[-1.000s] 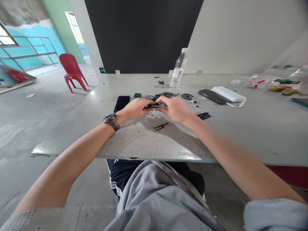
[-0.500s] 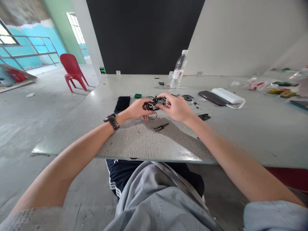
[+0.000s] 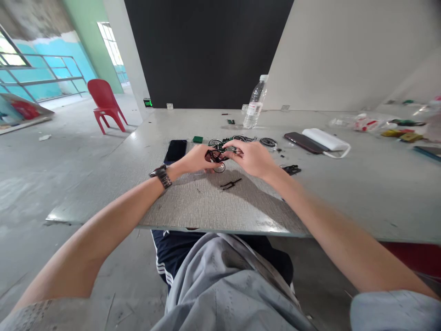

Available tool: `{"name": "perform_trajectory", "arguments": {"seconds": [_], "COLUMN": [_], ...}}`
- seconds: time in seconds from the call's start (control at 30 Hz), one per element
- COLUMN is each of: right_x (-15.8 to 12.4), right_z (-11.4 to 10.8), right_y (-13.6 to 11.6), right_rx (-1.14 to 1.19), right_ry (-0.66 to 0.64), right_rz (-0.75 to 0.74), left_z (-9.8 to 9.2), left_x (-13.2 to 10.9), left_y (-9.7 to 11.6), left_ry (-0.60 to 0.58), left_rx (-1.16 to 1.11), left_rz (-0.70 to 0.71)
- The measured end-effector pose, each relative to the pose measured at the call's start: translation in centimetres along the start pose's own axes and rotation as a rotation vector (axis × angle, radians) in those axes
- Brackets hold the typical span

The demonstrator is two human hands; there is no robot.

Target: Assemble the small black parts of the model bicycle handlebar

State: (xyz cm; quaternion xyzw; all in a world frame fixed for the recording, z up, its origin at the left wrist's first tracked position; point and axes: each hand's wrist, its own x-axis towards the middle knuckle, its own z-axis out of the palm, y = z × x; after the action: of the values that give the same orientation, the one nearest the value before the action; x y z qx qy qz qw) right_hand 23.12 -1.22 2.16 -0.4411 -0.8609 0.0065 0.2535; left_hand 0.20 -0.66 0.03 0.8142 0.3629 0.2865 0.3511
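My left hand (image 3: 195, 159) and my right hand (image 3: 253, 158) meet just above the grey table (image 3: 344, 193). Both pinch a small black model part with a little wheel (image 3: 216, 157) between the fingertips. A watch sits on my left wrist (image 3: 160, 176). A thin black part (image 3: 230, 184) lies on the table just in front of the hands. More small wheels (image 3: 268, 142) and green and black pieces (image 3: 237, 138) lie behind the hands.
A black phone (image 3: 175, 151) lies left of the hands with a green block (image 3: 197, 139) behind it. A water bottle (image 3: 254, 103) stands further back. Another phone (image 3: 303, 142), a white power bank (image 3: 325, 139) and coloured clutter (image 3: 399, 131) lie right. A red chair (image 3: 104, 105) stands on the left.
The hands lifted the part slightly and turned it, so a small wheel now shows below the fingers. The arms have hardly shifted.
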Motion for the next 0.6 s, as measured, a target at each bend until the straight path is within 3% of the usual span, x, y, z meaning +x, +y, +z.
{"name": "perform_trajectory", "arguments": {"seconds": [0.17, 0.37, 0.6], "right_x": [-0.06, -0.03, -0.07], "right_z": [-0.23, -0.1, -0.32], "right_y": [-0.01, 0.3, -0.05], "right_rx": [0.017, 0.106, 0.106], "right_ry": [0.012, 0.002, 0.04], "right_rz": [0.048, -0.111, -0.04], "left_z": [-0.04, -0.17, -0.09], "left_x": [0.24, 0.7, 0.5], "left_y": [-0.32, -0.63, -0.03], "left_ry": [0.009, 0.113, 0.031], "left_rx": [-0.068, 0.157, 0.026], "left_rz": [-0.009, 0.061, 0.057]}}
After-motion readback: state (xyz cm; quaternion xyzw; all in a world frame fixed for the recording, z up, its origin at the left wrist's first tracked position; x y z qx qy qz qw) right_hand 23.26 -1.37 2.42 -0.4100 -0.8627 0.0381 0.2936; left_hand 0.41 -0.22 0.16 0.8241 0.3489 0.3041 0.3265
